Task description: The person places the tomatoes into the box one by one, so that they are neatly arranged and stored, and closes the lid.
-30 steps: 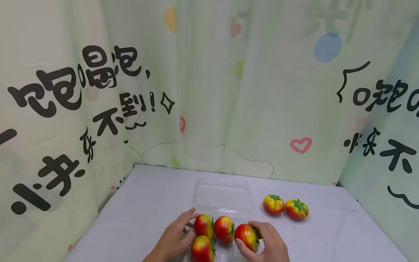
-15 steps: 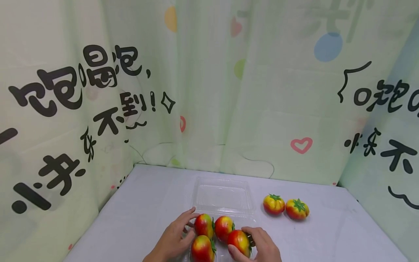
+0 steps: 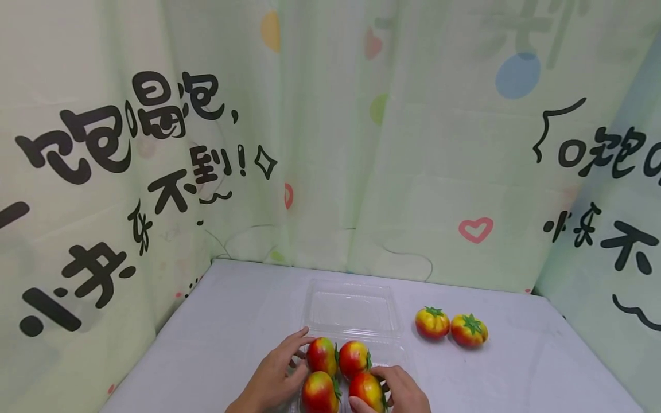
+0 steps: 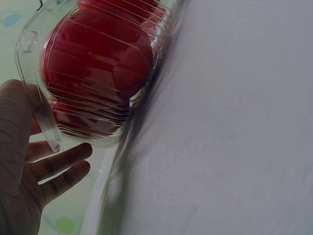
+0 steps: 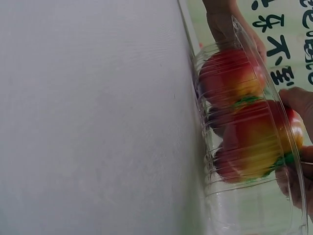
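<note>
1. Head: right grip (image 3: 401, 393) is clamping a fruit (image 3: 365, 391) in the tray (image 3: 389, 347), toward the bench's (image 3: 248, 304) near edge; crowding neighbours (image 3: 353, 359) are perhaps risking a jam. Two loose fruits (image 3: 432, 323) are sitting toward the far right corner.
2. Left wrist: left grip (image 4: 24, 183) is lying by the tray, fingers apart, perhaps letting it slide.
3. Right wrist: the tray's side is screening the fruit.

In the head view the light is soft and even; the clear container (image 3: 353, 307) carries small pale glints, and right of it two tomatoes (image 3: 469, 331) cast faint shadows. Both wrist views are dimmer: beside the container, the white tablecloth (image 4: 225, 117) looks grey, with darker shadow along the container's wall.
</note>
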`<state>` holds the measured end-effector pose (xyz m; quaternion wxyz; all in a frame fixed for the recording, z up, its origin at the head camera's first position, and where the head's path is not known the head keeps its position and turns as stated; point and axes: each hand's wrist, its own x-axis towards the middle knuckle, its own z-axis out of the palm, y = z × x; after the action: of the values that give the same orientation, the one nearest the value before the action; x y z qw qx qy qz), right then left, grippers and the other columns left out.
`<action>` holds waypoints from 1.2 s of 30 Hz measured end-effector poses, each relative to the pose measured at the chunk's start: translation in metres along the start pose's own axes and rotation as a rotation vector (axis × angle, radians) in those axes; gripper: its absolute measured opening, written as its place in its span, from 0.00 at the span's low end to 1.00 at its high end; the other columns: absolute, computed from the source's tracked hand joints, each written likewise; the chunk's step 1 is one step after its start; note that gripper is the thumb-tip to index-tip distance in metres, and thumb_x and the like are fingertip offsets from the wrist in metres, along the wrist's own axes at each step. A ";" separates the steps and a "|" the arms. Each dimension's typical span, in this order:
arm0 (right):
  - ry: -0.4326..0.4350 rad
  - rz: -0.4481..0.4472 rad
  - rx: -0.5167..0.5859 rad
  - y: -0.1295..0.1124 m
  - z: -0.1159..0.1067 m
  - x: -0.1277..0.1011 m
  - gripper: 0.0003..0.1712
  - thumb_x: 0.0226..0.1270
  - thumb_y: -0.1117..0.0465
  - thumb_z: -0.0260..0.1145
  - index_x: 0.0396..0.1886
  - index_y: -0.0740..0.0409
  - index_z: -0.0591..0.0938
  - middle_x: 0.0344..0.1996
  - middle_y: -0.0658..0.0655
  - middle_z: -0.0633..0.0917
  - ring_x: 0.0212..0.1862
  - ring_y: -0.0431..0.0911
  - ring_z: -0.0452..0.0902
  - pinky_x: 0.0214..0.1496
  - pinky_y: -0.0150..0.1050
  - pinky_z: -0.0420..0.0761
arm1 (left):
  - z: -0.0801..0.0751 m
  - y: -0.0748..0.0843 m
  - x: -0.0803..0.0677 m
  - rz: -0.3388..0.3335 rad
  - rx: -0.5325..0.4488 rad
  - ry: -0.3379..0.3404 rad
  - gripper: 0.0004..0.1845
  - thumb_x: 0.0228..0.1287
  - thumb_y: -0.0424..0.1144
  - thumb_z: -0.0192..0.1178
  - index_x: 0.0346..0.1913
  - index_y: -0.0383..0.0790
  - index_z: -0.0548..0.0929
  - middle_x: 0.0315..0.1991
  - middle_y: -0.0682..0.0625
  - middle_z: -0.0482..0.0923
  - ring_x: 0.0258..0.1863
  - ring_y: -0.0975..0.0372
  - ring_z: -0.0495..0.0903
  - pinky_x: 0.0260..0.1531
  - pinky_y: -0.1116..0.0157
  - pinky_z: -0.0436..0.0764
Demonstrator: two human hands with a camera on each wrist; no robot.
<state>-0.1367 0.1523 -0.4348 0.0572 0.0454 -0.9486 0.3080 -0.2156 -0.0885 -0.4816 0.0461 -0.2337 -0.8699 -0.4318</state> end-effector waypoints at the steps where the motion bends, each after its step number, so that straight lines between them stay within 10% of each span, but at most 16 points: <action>1: -0.015 -0.002 0.003 0.000 0.000 0.000 0.35 0.51 0.30 0.65 0.47 0.51 0.78 0.34 0.44 0.76 0.32 0.38 0.70 0.33 0.30 0.79 | 0.000 0.000 0.000 -0.003 0.001 0.001 0.21 0.65 0.38 0.55 0.62 0.48 0.75 0.68 0.46 0.67 0.43 0.68 0.79 0.40 0.71 0.81; 22: -0.147 -0.001 0.078 0.001 0.006 0.007 0.36 0.53 0.31 0.64 0.49 0.56 0.78 0.38 0.49 0.78 0.36 0.42 0.72 0.37 0.36 0.80 | -0.001 0.001 0.000 0.050 0.008 0.036 0.22 0.64 0.36 0.56 0.61 0.47 0.75 0.67 0.44 0.68 0.42 0.66 0.80 0.39 0.70 0.82; 36: -0.069 -0.052 0.000 0.002 0.005 0.003 0.32 0.55 0.31 0.62 0.47 0.51 0.79 0.36 0.44 0.77 0.37 0.40 0.71 0.37 0.35 0.78 | 0.001 -0.004 0.000 0.084 0.002 0.036 0.21 0.64 0.35 0.56 0.61 0.48 0.75 0.66 0.43 0.68 0.42 0.66 0.80 0.37 0.71 0.81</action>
<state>-0.1400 0.1507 -0.4390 0.0326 0.0804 -0.9485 0.3045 -0.2171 -0.0902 -0.4849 0.0802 -0.2621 -0.8589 -0.4326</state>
